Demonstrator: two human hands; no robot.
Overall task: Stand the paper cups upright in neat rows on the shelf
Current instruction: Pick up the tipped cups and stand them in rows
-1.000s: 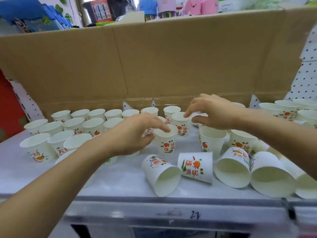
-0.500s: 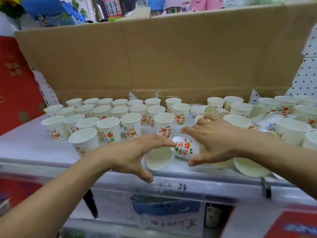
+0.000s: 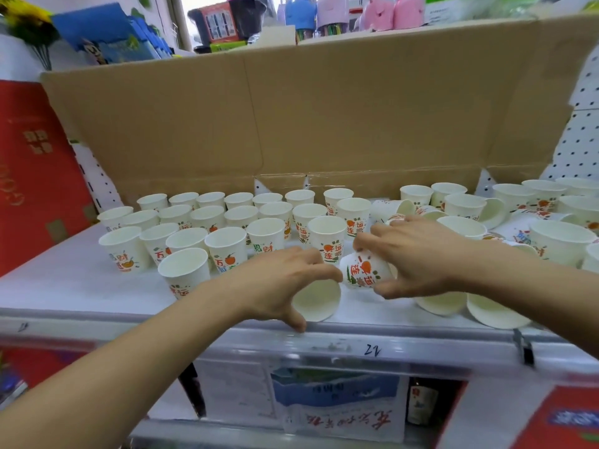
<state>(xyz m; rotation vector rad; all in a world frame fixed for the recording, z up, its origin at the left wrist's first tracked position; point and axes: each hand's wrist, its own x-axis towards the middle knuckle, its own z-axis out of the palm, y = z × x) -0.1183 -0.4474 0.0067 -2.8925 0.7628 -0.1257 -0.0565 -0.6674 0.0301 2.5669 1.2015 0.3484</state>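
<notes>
The left hand (image 3: 282, 283) curls round a toppled white paper cup (image 3: 316, 301); the right hand (image 3: 418, 257) pinches a toppled orange-printed paper cup (image 3: 363, 270). Tip both base-down, aligned right of the upright cups (image 3: 227, 251).

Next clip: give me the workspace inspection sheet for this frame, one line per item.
Surface: white shelf, cups across most of it.
Job's things: upright cups in rows at left; toppled cups at front right, more jumbled behind them.
Clutter: cardboard flap standing behind the cups.
Hands: left hand curled round a lying cup, mouth toward the camera; right hand pinches a tilted printed cup.
Cables: nothing seen.
Surroundings: pegboard at right, red box at left, goods on the shelf above.
</notes>
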